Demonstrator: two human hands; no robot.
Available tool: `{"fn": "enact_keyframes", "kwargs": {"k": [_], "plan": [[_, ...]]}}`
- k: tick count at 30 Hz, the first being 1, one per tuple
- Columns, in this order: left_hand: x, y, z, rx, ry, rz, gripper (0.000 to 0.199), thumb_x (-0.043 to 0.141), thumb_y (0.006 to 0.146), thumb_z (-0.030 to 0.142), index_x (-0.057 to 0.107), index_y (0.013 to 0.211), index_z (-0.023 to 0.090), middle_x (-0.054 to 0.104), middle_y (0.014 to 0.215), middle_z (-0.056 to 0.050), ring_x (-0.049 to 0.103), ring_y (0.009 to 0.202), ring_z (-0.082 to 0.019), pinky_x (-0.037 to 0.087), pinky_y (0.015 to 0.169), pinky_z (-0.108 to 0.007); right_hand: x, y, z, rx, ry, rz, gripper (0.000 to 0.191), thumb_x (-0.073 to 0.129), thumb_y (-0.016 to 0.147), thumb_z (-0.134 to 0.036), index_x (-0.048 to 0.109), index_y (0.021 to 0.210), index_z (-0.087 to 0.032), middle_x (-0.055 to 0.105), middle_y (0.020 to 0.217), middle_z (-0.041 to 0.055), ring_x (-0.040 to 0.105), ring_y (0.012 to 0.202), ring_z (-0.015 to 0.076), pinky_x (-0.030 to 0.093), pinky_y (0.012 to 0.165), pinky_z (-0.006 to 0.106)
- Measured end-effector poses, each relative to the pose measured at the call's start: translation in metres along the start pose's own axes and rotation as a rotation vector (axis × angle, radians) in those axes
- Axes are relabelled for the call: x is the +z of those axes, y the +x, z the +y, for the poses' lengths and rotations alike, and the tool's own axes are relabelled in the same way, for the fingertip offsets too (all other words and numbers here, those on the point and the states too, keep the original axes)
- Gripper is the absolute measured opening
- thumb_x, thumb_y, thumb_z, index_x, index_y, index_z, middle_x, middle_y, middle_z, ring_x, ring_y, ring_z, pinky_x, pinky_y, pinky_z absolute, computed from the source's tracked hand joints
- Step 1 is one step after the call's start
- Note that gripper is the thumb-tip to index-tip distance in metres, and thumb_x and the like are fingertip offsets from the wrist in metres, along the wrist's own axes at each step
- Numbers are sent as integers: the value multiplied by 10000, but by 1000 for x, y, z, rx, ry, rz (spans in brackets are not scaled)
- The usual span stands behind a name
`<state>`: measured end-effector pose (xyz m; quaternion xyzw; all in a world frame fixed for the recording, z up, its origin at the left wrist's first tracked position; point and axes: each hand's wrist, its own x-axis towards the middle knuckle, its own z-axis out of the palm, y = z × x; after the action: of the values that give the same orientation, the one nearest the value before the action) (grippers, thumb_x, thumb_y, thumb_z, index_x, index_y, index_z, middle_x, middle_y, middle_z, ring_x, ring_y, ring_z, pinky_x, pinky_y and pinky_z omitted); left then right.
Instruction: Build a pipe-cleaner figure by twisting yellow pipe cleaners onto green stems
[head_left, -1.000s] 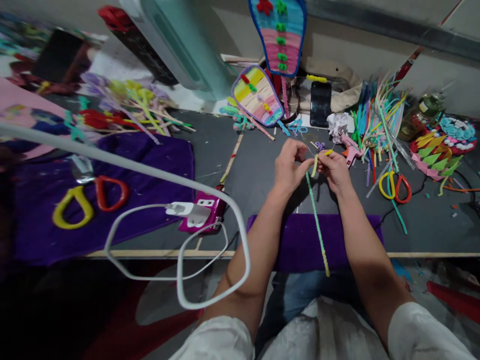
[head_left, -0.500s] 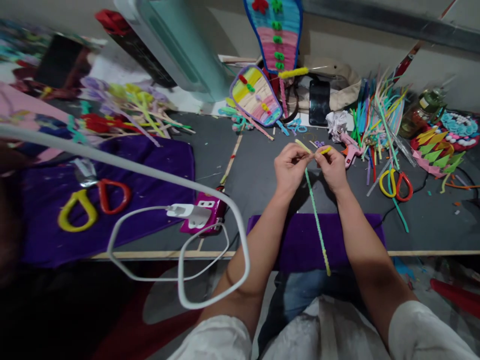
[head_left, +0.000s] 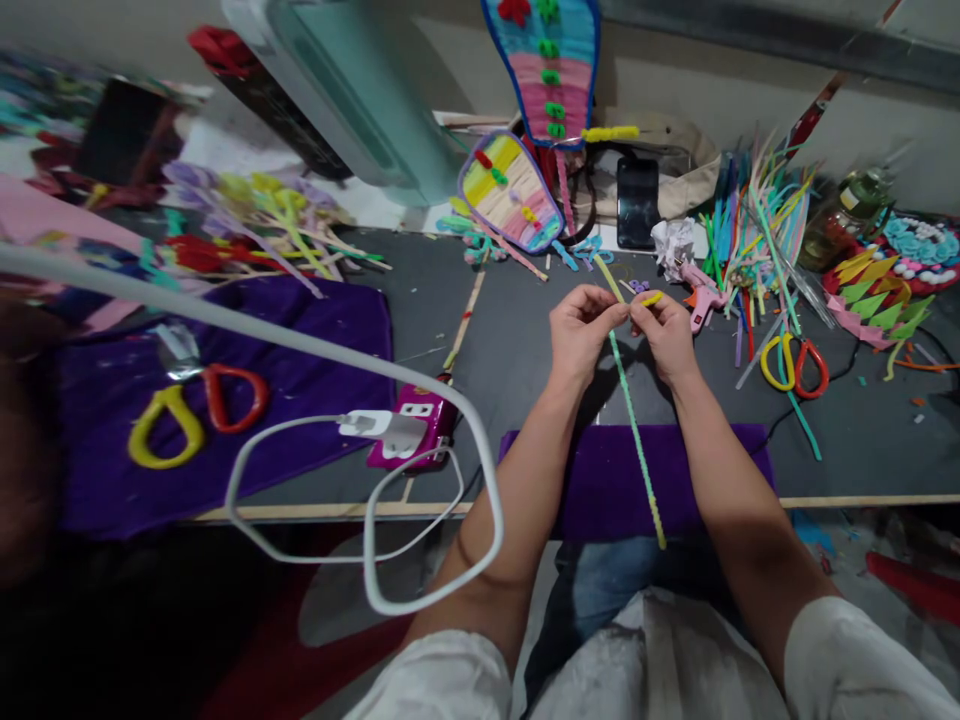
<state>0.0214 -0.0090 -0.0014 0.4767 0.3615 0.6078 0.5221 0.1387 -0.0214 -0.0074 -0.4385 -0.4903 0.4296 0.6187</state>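
Observation:
My left hand [head_left: 585, 325] pinches a long fuzzy stem [head_left: 631, 420], green along its middle and yellow at both ends. Its top end sticks up past my fingers, and the lower end hangs over a folded purple cloth [head_left: 630, 485] at the table's edge. Close beside it, my right hand [head_left: 664, 328] has thumb and forefinger closed on a short yellow fuzzy piece [head_left: 652, 298]. The fingertips of both hands nearly meet over the dark table; whether the two pieces touch is too small to tell.
A white cable [head_left: 420, 380] loops in front at the left, near a pink power socket [head_left: 431, 415]. Scissors [head_left: 166, 425] rest on another purple cloth [head_left: 300, 340]. To the right are a pink glue gun [head_left: 705, 292], more scissors [head_left: 810, 368] and bundled stems [head_left: 757, 230].
More of the stem's yellow top end shows above my left fingers. Both hands remain in nearly the same place, still pinching. The view has shifted slightly.

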Motion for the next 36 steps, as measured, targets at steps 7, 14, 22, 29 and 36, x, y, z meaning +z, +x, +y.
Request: {"fn": "enact_keyframes", "kwargs": {"k": [7,14,22,29,36], "plan": [[-3,-1,3,-110,-97,29,208,778,627,216,584,692,174,590,640,36,562,564,-81,538,621,-237,3,-3,-1,-68,-154,-16,226,651,796,-400,571,755,-192,527,689,-40,446,607,87,373,601,237],[-4,-1,5,-79,23,-99,169,749,685,249,713,825,161,691,793,-29,615,678,-117,531,699,-275,-2,0,4,-51,-70,19,234,660,793,-414,557,767,-205,488,639,-58,432,562,84,364,566,235],[-15,6,-3,276,413,-116,148,741,744,258,759,890,244,608,920,-45,570,891,-176,497,762,-324,-5,1,0,-79,-49,24,262,662,799,-446,559,759,-208,470,611,-59,429,543,87,363,554,242],[-16,7,-3,339,547,-126,101,697,801,286,762,873,256,624,918,-40,569,937,-189,469,842,-359,-3,0,-1,-76,-68,37,288,652,800,-476,551,767,-208,476,621,-58,435,551,87,371,561,243],[-8,1,2,112,284,-130,78,737,732,272,743,765,201,686,767,-26,609,745,-153,486,748,-311,-4,-1,-2,-79,-104,73,249,633,814,-442,551,774,-210,475,633,-54,431,564,91,357,568,243]]}}
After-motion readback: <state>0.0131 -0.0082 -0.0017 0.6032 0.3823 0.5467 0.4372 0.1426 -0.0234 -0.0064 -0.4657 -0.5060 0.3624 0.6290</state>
